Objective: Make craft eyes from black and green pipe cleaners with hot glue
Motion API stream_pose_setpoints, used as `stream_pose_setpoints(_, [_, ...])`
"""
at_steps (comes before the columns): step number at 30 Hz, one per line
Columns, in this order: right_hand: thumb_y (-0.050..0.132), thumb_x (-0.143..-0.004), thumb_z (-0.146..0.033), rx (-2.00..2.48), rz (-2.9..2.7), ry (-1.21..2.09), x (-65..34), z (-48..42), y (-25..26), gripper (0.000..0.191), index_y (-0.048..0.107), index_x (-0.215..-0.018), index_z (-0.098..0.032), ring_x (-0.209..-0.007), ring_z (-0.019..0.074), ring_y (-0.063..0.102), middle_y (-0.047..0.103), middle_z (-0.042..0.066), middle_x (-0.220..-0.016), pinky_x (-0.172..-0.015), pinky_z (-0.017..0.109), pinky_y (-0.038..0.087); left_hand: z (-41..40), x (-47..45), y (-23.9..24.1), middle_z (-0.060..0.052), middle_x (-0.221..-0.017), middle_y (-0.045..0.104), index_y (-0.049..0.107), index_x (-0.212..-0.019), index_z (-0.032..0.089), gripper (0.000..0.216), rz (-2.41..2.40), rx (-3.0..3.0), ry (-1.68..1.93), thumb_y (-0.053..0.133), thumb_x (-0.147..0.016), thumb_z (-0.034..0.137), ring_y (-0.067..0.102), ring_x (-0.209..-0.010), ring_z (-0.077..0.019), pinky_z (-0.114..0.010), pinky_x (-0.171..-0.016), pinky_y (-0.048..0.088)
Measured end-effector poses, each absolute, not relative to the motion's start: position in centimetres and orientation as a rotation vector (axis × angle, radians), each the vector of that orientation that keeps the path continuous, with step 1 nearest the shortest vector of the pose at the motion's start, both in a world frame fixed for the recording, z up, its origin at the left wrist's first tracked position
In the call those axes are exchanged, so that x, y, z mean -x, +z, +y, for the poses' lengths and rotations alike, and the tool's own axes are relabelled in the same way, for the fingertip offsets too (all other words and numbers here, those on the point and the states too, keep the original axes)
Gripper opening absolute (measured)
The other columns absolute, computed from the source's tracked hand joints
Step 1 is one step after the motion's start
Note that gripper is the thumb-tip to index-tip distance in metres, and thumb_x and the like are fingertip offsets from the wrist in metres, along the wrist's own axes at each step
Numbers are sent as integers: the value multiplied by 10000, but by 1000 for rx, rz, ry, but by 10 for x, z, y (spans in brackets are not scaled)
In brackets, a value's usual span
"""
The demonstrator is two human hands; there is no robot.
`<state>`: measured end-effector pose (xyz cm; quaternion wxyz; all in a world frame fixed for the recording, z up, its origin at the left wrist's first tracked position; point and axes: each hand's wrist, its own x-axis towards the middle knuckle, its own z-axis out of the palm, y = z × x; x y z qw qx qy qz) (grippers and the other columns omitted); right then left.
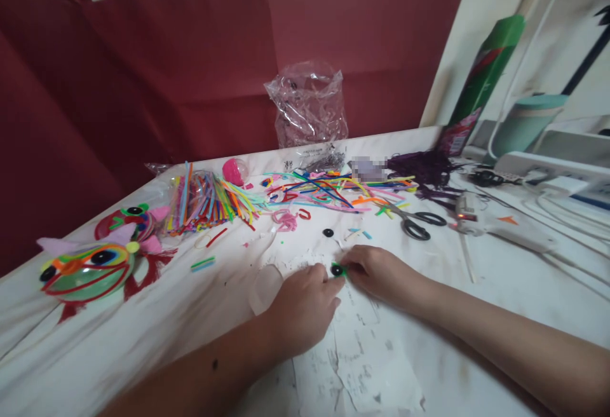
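1. A small black eye disc with a green rim (337, 270) is pinched on the white table (500, 290) between both hands.
2. It is gripped by the left hand (305, 309) from its left and the right hand (376, 274) from its right, equally near.

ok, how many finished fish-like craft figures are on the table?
2. Both sit at the table's left edge: a green figure in front, and a red figure right behind it, partly covered. More could be hidden under the strip pile.
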<state>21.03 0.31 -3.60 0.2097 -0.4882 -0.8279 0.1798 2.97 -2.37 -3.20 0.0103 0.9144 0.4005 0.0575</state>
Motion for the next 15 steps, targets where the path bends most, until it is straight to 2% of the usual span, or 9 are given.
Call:
stream_pose_setpoints(6, [494, -694, -94, 1424, -2195, 578, -209, 3, -29, 213, 644, -822, -177, -595, 126, 548, 632, 8, -674, -553, 212, 396, -23, -29, -28, -36, -864, 530, 552, -1012, 220, 218, 1254, -2764, 203, 424, -837, 204, 526, -755, -178, -297, -666, 428])
stream_pose_setpoints(10, [486, -688, -95, 1404, -2186, 553, -208, 3, -29, 237, 648, -842, -172, -593, 124, 547, 640, 15, -682, -556, 208, 391, -20, -25, -32, -40, -857, 555, 513, -1034, 189, 233, 1274, -2622, 437, 413, -825, 162, 548, -742, -170, -287, -666, 434])
stream_pose_setpoints(14, [479, -701, -102, 1339, -2175, 508, -208, 3, -30, 246, 652, -864, -160, -632, 134, 570, 661, 34, -727, -597, 212, 413, -12, -20, -38, -9, -727, 534, 480, -813, 184, 77, 1311, -2504, 661, 411, -816, 148, 529, -637, -142, -249, -581, 403])
stream_pose_setpoints(15, [478, -706, -104, 1320, -2179, 475, -208, 3, -29, 248, 652, -877, -154, -662, 140, 579, 666, 43, -753, -620, 215, 420, -11, -19, -38, -4, -702, 523, 462, -761, 188, 93, 1294, -2509, 695, 403, -827, 158, 523, -626, -138, -244, -571, 395])
